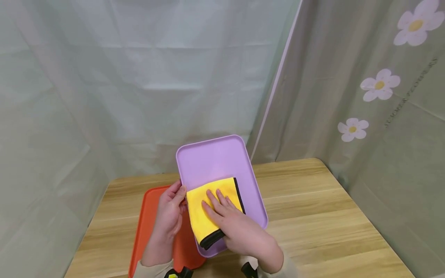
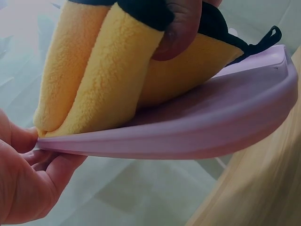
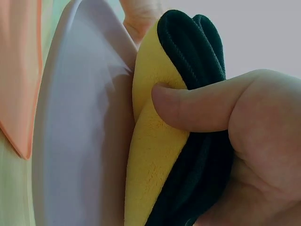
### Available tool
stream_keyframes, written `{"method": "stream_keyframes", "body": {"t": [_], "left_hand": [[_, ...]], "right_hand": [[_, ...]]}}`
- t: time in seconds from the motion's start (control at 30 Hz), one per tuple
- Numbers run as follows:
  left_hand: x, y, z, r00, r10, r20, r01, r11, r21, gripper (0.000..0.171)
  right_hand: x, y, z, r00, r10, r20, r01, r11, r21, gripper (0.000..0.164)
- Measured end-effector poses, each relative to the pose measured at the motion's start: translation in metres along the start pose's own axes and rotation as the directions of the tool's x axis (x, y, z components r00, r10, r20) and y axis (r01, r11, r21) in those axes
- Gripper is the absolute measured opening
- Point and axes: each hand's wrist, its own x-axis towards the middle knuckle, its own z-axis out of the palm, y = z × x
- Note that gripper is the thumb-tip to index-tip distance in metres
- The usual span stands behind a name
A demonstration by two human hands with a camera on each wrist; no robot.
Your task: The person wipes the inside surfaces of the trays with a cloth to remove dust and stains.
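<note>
My left hand (image 1: 170, 210) pinches the left rim of a light purple tray (image 1: 212, 158) between thumb and fingers, holding it tilted. A folded yellow cloth (image 1: 199, 216) with black edging lies against the tray's inner face. Over this cloth spreads my right hand (image 1: 240, 227), fingers across its top. In the right wrist view the thumb (image 3: 193, 108) presses the cloth's side near the black edge, so the folds are gripped between it and the fingers, which are hidden there. The left thumb (image 2: 23, 139) sits at the cloth's corner on the rim.
An orange-red tray (image 1: 140, 227) lies on the wooden table (image 1: 313, 216), partly beneath the purple tray and left forearm. Pale curtains (image 1: 180, 77) hang behind the table and at both sides. Flower prints (image 1: 380, 85) mark the right curtain.
</note>
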Motion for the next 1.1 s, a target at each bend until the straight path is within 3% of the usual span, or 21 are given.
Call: {"method": "stream_keyframes", "body": {"t": [0.4,1.1], "left_hand": [[0.0021,-0.0004,-0.0036,1.0,-0.026,-0.008,0.026,0.999,0.021,0.042],[-0.0004,0.0001,-0.005,1.0,-0.01,-0.009,0.011,1.0,0.029,0.04]], "right_hand": [[0.0014,0.0017,0.0001,1.0,-0.007,0.005,0.007,1.0,0.024,0.1],[0.0008,-0.0003,0.0031,1.0,-0.011,0.007,0.011,1.0,0.008,0.101]]}}
